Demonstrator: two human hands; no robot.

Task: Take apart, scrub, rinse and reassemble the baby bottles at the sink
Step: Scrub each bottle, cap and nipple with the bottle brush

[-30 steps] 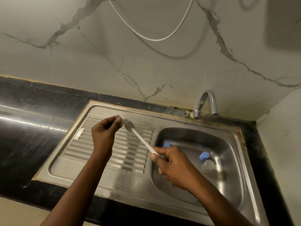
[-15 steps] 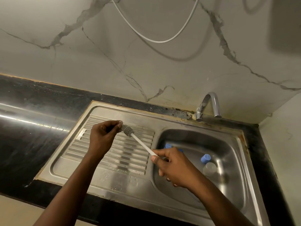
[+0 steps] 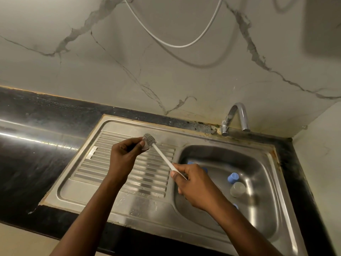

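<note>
"Being held where, the bottle part?"
"Over the drainboard, being pinched by left hand fingers; the brush, being pinched by right hand fingers, is touching it. Blue caps are lying in the sink."

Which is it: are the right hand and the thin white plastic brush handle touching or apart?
Touching: the head view shows the right hand pinching the white handle at its end.

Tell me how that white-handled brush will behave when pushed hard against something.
The brush is probably light: the right hand holds it by the handle's end. Its thin handle runs straight, so it is likely fairly stiff, though it may flex under force. The grey bristled head looks soft and should give.
</note>
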